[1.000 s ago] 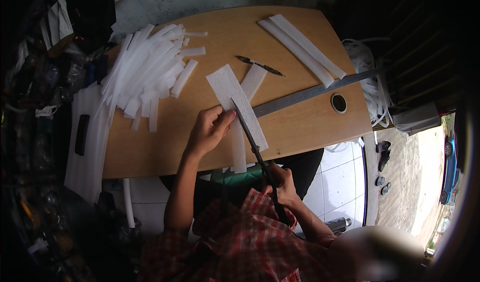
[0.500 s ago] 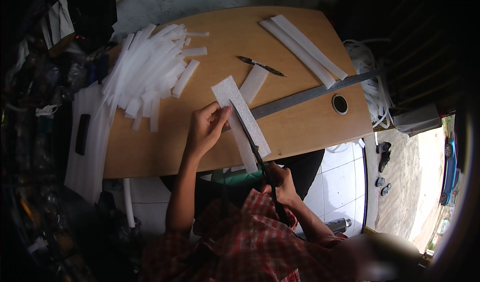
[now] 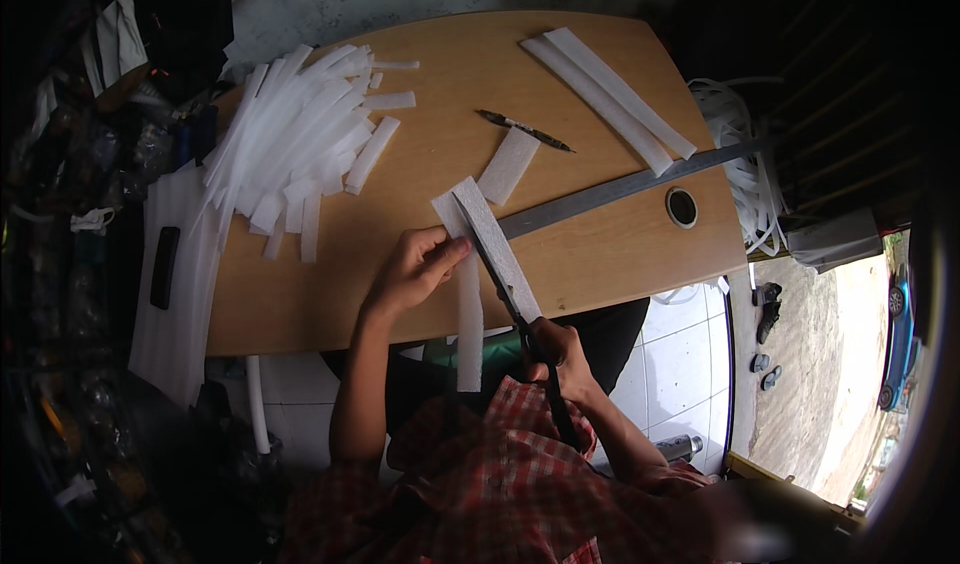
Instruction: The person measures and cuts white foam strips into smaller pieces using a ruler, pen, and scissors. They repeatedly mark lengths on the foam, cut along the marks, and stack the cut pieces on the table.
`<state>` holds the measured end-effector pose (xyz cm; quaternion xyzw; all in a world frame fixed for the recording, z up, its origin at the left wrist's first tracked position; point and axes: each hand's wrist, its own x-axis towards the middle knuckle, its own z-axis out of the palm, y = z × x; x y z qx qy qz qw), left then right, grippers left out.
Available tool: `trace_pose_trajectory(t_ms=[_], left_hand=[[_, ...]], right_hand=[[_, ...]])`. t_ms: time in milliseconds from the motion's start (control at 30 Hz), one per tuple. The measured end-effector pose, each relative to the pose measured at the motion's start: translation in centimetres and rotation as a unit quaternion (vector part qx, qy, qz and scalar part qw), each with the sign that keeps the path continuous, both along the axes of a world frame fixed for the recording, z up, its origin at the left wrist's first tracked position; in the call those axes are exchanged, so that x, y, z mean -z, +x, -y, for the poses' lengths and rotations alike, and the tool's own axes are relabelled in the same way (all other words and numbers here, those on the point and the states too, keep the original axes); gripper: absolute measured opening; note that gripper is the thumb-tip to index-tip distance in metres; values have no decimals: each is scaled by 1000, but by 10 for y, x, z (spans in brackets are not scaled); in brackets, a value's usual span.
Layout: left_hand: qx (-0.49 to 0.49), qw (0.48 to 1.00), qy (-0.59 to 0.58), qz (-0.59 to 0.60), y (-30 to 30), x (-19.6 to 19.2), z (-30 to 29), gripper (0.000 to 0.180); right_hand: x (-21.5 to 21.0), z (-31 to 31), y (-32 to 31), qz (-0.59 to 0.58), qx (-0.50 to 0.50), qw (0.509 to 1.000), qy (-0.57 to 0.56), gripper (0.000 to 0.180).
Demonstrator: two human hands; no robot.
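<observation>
Near the middle of the near edge of the counter, the left hand has its fingers closed in a pinch on a white foam piece, whose partly cut strip hangs below this edge. The right hand has its fingers wrapped around the handles of black scissors, with the blades along the cut. Toward the far right corner lie 2 long white strips, while a metal ruler extends over the right edge.
</observation>
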<state>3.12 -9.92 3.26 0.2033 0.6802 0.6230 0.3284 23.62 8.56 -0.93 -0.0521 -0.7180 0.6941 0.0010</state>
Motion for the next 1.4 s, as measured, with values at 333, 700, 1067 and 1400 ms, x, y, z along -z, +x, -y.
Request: trace_pose_trajectory(t_ms=[333, 700, 1067, 1400], left_hand=[[45, 999, -2, 8, -1, -3, 8, 33], [-77, 994, 5, 76, -1, -11, 26, 25], [-131, 989, -61, 17, 15, 14, -53, 31], [161, 769, -139, -603, 21, -9, -48, 31]], right_hand=[[-8, -11, -11, 19, -24, 999, -36, 69], [-13, -2, -15, 48, -11, 998, -50, 60], [-26, -50, -4, -11, 138, 987, -86, 68], [-26, -88, -6, -3, 177, 984, -13, 76]])
